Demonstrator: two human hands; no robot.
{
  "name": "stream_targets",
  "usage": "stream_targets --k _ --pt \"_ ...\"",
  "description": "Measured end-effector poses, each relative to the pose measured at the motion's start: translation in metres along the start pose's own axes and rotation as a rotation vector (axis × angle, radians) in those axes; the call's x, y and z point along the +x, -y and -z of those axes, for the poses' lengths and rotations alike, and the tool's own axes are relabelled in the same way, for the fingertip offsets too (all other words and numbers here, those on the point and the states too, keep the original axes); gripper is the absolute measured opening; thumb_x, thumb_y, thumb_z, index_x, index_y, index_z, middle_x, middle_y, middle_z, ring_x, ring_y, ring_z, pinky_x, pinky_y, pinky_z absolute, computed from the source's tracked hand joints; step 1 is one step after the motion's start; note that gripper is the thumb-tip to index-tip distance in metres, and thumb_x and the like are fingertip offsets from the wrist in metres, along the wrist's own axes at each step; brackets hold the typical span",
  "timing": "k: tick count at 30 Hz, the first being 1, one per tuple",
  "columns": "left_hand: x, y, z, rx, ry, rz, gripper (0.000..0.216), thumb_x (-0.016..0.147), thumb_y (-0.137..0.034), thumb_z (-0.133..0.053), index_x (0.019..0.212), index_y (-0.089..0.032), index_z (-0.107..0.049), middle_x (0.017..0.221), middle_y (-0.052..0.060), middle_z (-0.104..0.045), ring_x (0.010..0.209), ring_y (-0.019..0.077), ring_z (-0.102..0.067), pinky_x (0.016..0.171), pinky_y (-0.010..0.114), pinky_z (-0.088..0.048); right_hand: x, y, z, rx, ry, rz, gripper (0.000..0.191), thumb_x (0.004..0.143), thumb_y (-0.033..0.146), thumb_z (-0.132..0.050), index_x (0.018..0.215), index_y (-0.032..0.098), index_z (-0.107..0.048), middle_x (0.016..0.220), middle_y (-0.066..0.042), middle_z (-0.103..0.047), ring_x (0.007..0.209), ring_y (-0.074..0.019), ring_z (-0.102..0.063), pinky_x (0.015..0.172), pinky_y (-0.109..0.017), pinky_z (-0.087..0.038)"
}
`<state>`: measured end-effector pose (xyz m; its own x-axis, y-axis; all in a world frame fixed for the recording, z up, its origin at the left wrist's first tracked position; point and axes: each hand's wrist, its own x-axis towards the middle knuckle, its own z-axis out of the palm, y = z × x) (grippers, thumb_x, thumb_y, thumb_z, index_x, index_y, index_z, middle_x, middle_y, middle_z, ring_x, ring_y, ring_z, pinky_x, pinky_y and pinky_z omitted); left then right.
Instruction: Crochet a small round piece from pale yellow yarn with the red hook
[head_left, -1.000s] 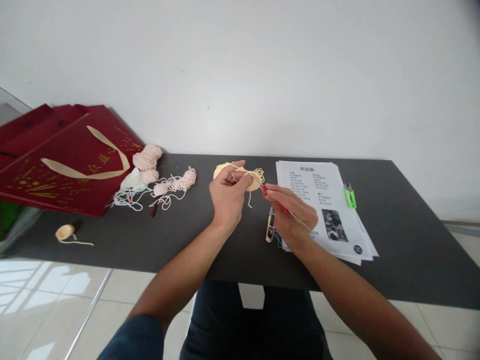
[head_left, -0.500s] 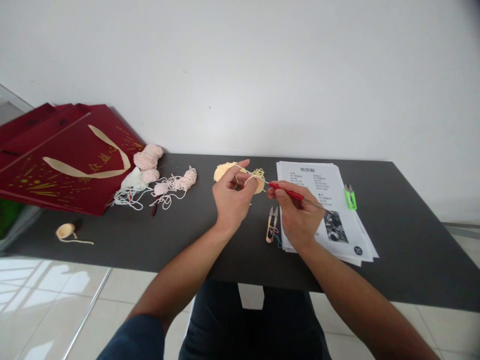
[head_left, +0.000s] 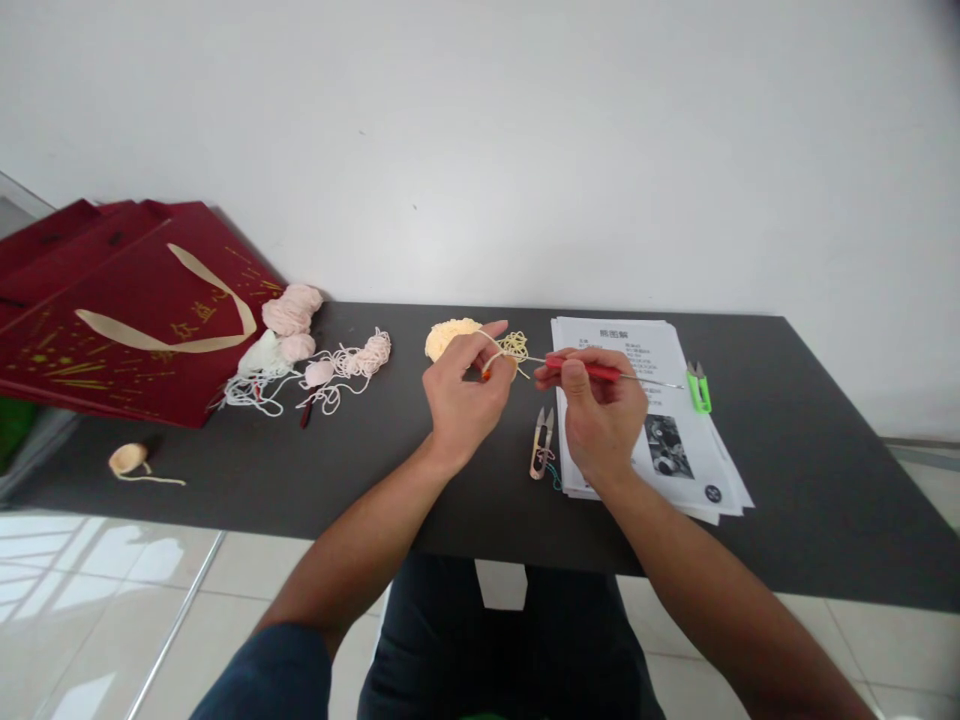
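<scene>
Over the middle of the table, my left hand (head_left: 466, 402) is closed in a pinch with pale yellow yarn (head_left: 491, 343) running over its raised index finger. Its fingers mostly hide whatever crocheted piece they pinch; a small orange spot shows between them. My right hand (head_left: 606, 415) grips a crochet hook (head_left: 592, 371) by its red handle, the metal tip pointing left at the yarn by my left fingertips. Just behind my left hand lies a yellow yarn ball (head_left: 448, 338), and loose yellow strands (head_left: 514, 346) lie to its right.
Printed sheets (head_left: 615, 335) lie under my right hand. Thread snips (head_left: 541, 445) rest between my hands, green snips (head_left: 699, 388) right of the paper. Pink yarn (head_left: 371, 353), white yarn (head_left: 262, 355) and a red gift bag (head_left: 150, 320) stand left, with a small cream crocheted cup (head_left: 128, 459) nearer the edge.
The hook has swung from slanting down to the right to nearly level, and its tip has drawn slightly right. My left fingers now cover the pale yellow piece that showed beside them.
</scene>
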<state>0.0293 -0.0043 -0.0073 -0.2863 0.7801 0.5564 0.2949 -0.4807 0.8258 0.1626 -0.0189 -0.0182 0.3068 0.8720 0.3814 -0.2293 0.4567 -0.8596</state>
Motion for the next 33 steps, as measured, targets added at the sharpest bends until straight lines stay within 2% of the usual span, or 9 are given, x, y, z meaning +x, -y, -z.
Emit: stream_targets --k 4,10,15,19,25,28,33 --pt "-0.002 0.003 0.001 -0.059 0.088 0.023 0.026 0.075 -0.005 -0.064 0.087 -0.022 -0.08 0.072 -0.002 -0.066 0.067 0.0115 -0.06 0.071 0.027 -0.051 0.01 -0.001 0.003 0.067 -0.033 -0.086 0.021 0.089 0.037 -0.078 0.097 0.024 -0.063 0.089 0.001 -0.078 0.067 -0.0126 -0.074 0.061 -0.027 -0.062" --pt "-0.001 0.007 0.001 -0.188 0.205 0.137 0.039 0.074 -0.006 -0.064 0.105 -0.023 -0.081 0.074 -0.002 -0.068 0.063 0.0106 -0.056 0.062 0.024 -0.047 0.022 0.003 0.008 0.168 -0.006 -0.268 0.026 0.087 0.043 -0.08 0.093 0.024 -0.063 0.078 0.005 -0.073 0.059 -0.0081 -0.065 0.051 -0.02 -0.051" --pt "-0.001 0.007 0.002 -0.193 0.243 0.142 0.04 0.074 -0.007 -0.065 0.109 -0.023 -0.079 0.072 -0.003 -0.065 0.063 0.0103 -0.054 0.061 0.023 -0.046 0.025 0.004 0.013 0.204 0.006 -0.354 0.025 0.086 0.041 -0.08 0.092 0.024 -0.064 0.076 0.005 -0.071 0.058 -0.0062 -0.061 0.05 -0.018 -0.047" --pt "0.0 0.005 0.001 -0.234 0.227 0.186 0.038 0.074 -0.009 -0.067 0.109 -0.022 -0.079 0.073 -0.002 -0.064 0.063 0.0103 -0.054 0.061 0.023 -0.046 0.025 0.004 0.014 0.222 0.031 -0.341 0.024 0.086 0.041 -0.081 0.093 0.025 -0.065 0.079 0.004 -0.073 0.062 -0.0079 -0.065 0.052 -0.019 -0.051" --pt "0.002 0.002 0.0 -0.276 0.171 0.252 0.036 0.075 -0.011 -0.068 0.108 -0.021 -0.078 0.073 -0.003 -0.064 0.061 0.0091 -0.053 0.059 0.022 -0.045 0.019 0.007 0.008 0.234 0.093 -0.252 0.022 0.087 0.037 -0.081 0.098 0.026 -0.067 0.092 0.002 -0.078 0.073 -0.0103 -0.073 0.068 -0.023 -0.063" --pt "0.003 0.001 0.001 -0.278 0.15 0.249 0.036 0.075 -0.012 -0.069 0.109 -0.02 -0.077 0.076 -0.002 -0.065 0.064 0.0093 -0.055 0.062 0.022 -0.047 0.015 0.006 0.005 0.231 0.1 -0.275 0.021 0.086 0.038 -0.082 0.097 0.027 -0.067 0.096 0.002 -0.08 0.078 -0.0111 -0.077 0.077 -0.024 -0.067" --pt "0.004 0.002 0.002 -0.312 0.142 0.238 0.037 0.075 -0.011 -0.07 0.11 -0.021 -0.077 0.077 -0.002 -0.065 0.067 0.0096 -0.056 0.065 0.023 -0.047 0.012 0.0 0.005 0.278 0.073 -0.332 0.023 0.084 0.036 -0.083 0.095 0.028 -0.065 0.099 0.004 -0.08 0.086 -0.0111 -0.079 0.082 -0.023 -0.067"
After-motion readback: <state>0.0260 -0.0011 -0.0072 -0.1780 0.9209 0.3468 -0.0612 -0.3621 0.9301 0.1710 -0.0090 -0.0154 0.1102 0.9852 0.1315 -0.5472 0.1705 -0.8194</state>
